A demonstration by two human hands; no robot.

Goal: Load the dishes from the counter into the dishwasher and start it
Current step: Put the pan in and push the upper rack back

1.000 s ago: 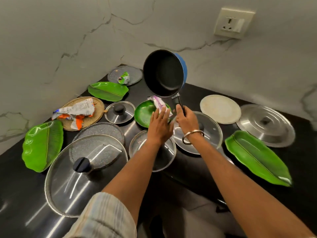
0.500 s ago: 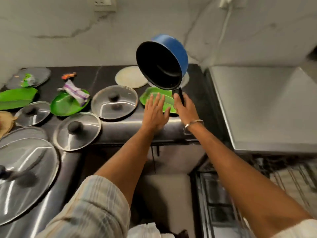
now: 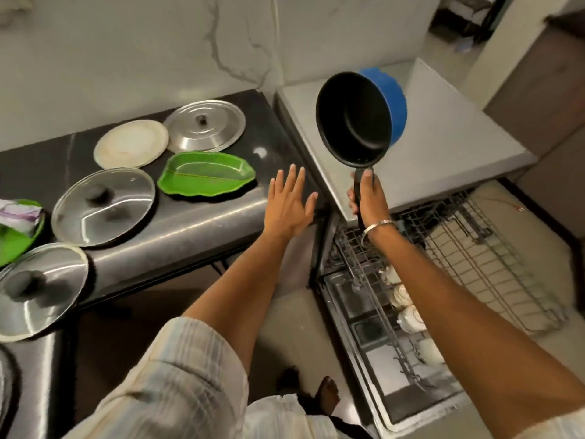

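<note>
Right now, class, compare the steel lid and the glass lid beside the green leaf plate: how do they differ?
The steel lid is opaque with a small metal knob; the glass lid is see-through with a bigger dark knob. The steel lid lies behind the green leaf plate, the glass lid to its left. Both are round and rest flat, knob up.

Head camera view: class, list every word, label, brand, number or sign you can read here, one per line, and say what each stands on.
No text can be read in this view.
Wrapper on the green plate at the left edge: purple and white print, too blurred to read.
Blue saucepan held by the right hand: no visible marking.
Steel lid, glass lids and dishwasher rack: no visible label.
</note>
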